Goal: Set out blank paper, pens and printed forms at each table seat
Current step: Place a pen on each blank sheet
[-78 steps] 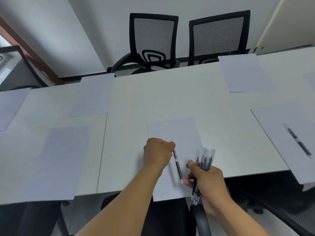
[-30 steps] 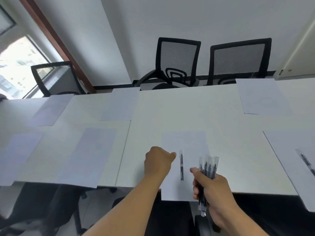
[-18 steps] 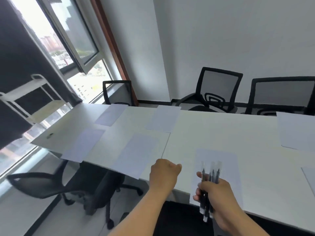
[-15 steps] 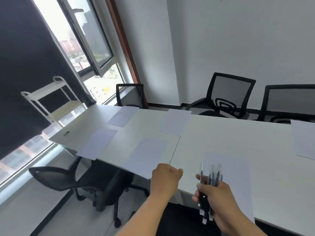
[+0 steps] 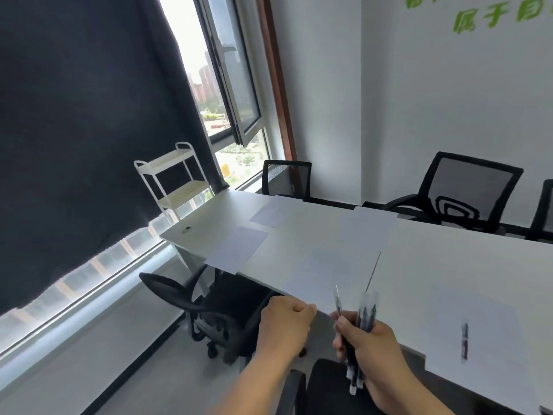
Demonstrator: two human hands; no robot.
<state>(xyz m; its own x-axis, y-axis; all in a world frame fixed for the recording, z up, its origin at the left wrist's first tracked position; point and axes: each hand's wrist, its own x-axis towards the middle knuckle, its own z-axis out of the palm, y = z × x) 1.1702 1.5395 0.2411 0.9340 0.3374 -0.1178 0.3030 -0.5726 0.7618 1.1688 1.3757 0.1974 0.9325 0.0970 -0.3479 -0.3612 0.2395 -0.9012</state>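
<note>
Several slim black-and-clear pens point(image 5: 360, 330) stand bunched in the right hand point(image 5: 369, 344), whose fingers and thumb wrap their lower halves; the tips rise above the fist and the ends poke out below it, though their exact count is blurred. One pen leans apart from the rest, toward the left. The left hand point(image 5: 284, 324) is curled into a fist with nothing in it, just beside the near edge of the long white table point(image 5: 449, 253). One more black pen point(image 5: 464, 342) lies on a white paper sheet point(image 5: 490, 348) at the near right seat — smeared by blur, so its details are unreadable. Other pale paper sheets point(image 5: 239, 250) rest at the seats further left and along the far side; whether they are blank or printed cannot be told. Black mesh office chairs point(image 5: 466, 193) stand behind the table, the rightmost cut off by the frame, and a white wire trolley point(image 5: 176, 178) sits by the window.
</note>
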